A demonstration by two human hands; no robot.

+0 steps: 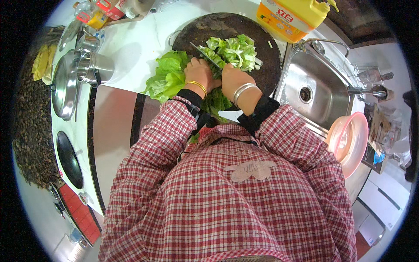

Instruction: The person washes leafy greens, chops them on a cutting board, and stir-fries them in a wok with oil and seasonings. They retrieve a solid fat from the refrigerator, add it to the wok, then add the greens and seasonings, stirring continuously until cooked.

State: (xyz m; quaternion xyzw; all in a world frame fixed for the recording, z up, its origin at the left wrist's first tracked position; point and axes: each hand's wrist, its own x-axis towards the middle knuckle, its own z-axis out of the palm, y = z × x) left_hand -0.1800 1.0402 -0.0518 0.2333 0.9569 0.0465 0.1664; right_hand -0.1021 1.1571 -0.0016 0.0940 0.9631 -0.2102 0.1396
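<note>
Green leafy lettuce [172, 73] lies over the left edge of a round dark chopping board [226, 24]. My left hand [200, 73] presses down on the leaves, close beside the blade, a gold bangle at its wrist. In my right hand [239, 84] is a kitchen knife [207, 55]; its handle is hidden in the closed fingers, and the blade points up and to the left. Beyond the blade, cut lettuce pieces [239, 52] lie heaped on the board. More leaves hang below my hands at the board's near edge.
A steel sink [324, 88] adjoins the board on the right, with a pink basin [348, 144] at its near corner. A yellow detergent jug [291, 18] stands behind. On the left are a steel pot [95, 68], a lidded pan [63, 85] and a dark wok [69, 159].
</note>
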